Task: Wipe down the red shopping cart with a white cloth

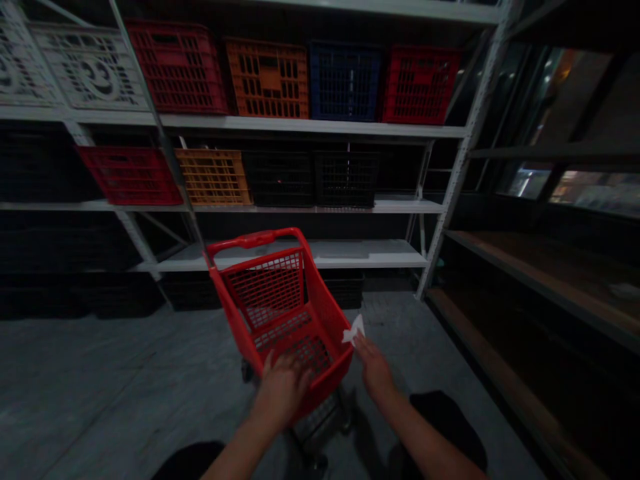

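A red plastic shopping cart stands on the floor in front of me, its handle on the far side. My left hand rests at the cart's near left rim, fingers apart and reaching over the basket, with nothing seen in it. At the cart's right side, near the front corner, my right hand holds a crumpled white cloth or tissue at its fingertips, against the rim. Inside the basket only the red grid bottom shows.
Behind the cart a white metal rack bears red, orange, blue, white and black crates. Brown-topped shelving runs along the right. My knees show at the bottom edge.
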A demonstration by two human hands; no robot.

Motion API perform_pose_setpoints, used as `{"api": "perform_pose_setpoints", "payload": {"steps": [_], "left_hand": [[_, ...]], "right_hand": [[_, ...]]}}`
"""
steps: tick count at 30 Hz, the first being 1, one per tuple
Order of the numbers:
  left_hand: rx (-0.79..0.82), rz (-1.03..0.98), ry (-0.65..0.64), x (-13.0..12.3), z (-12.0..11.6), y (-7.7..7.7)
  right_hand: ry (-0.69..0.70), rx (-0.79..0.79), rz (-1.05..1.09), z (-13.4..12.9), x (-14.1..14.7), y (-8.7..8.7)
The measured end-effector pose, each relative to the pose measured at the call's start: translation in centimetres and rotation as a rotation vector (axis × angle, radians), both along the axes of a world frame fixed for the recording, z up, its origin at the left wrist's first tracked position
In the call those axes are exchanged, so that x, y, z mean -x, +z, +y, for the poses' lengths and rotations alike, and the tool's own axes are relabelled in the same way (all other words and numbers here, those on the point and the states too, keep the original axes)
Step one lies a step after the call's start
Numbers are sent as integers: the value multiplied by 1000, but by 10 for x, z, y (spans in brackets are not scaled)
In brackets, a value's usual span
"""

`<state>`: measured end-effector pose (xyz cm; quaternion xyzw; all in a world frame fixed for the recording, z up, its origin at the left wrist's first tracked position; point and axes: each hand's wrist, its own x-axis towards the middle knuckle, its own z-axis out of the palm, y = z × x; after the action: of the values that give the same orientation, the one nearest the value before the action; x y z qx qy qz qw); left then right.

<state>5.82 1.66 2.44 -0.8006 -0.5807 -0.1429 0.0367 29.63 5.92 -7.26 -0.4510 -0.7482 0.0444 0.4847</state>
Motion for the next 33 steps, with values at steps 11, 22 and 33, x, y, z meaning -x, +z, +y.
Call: {"api": "perform_pose_setpoints", "payload": {"steps": [11, 22, 33], "left_hand": [[253, 75, 34, -57, -3, -15], [302, 159, 16, -34, -15, -12], [278, 182, -56, 4, -25, -13]], "right_hand": [[175, -63, -131, -18, 10, -5], [398, 101, -217, 65, 23, 69], [529, -35, -400, -16, 0, 37]]}}
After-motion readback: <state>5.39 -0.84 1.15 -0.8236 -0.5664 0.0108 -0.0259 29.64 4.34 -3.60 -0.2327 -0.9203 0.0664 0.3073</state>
